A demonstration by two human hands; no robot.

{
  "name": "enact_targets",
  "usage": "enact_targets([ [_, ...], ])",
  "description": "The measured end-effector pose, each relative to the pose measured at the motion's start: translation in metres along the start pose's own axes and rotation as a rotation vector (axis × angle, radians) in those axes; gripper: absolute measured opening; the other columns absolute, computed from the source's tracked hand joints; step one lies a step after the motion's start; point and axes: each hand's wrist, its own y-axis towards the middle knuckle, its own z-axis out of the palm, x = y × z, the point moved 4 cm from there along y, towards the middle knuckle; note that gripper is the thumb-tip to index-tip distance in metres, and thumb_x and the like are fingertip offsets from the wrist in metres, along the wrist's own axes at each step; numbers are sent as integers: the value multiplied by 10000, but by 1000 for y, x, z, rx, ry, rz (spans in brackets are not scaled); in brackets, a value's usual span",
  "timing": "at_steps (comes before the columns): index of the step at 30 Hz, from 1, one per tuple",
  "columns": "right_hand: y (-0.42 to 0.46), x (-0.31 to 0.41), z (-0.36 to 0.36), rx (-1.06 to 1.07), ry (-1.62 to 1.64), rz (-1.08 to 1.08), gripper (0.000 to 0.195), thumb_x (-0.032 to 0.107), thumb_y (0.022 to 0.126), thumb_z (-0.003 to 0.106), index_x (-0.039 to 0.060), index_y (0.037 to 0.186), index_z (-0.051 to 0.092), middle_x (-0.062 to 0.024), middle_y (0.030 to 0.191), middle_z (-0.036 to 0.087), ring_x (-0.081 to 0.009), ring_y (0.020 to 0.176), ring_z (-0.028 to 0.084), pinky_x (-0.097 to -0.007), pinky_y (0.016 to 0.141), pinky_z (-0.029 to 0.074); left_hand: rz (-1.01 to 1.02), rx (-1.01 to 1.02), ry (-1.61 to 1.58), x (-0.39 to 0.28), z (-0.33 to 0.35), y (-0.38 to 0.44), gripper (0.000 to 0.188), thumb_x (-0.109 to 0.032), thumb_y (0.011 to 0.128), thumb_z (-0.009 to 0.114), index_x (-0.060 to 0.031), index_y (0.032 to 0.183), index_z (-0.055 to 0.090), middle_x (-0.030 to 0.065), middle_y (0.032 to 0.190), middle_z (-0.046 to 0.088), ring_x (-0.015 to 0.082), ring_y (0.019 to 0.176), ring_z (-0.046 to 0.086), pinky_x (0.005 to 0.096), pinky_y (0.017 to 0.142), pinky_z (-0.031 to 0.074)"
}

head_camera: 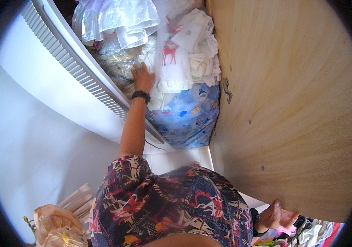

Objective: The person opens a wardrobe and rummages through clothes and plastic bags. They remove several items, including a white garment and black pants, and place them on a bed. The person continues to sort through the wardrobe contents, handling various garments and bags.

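My left hand (143,77) reaches into a crammed cupboard, its fingers apart over clear plastic wrapping (117,63); whether it presses on it I cannot tell. Just right of it lies a white garment (176,74) with a red animal print and a ruffled hem. Folded cream and white clothes (205,61) are heaped beside that. Beneath sits a blue fabric bundle (185,123) with a cartoon print. A sheer white ruffled garment (126,18) hangs above the wrapping. My right hand (275,217) is low at the right, fingers apart, near the wooden door's edge.
A wooden door panel (287,92) with a metal catch (227,91) stands along the right. On the left runs a white panel (55,80) with a ribbed grey strip (74,61). Plastic bags (57,222) hang lower left. Mixed clothes (309,231) lie lower right.
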Motion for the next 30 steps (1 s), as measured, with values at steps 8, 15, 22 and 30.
enact_targets([
  [8,15,2,10,77,-82,-111,663,-151,738,675,211,1274,527,-203,1476,322,-448,1268,418,-613,980,431,101,497,426,-38,-49,-89,465,-412,841,647,-99,1184,671,177,1097,691,318,1118,619,521,1071,345],
  [15,42,22,44,232,-246,-290,638,-141,741,689,217,1247,538,-157,1472,327,-425,1244,428,-584,963,430,150,925,682,22,95,-99,584,-603,862,569,-127,1178,694,103,1246,652,284,1146,614,495,966,435],
  [22,47,32,71,329,-265,-330,614,-131,743,703,223,1221,548,-110,1468,332,-402,1220,437,-554,945,428,188,880,732,24,128,-97,537,-538,883,523,-118,1172,692,83,1178,671,280,1044,638,487,853,472],
  [30,46,28,97,392,-184,-378,587,-119,747,719,230,1191,561,-58,1464,338,-375,1193,448,-520,925,426,36,939,657,61,140,-137,350,-300,929,535,-104,1169,697,93,1231,653,311,1106,628,526,890,500],
])
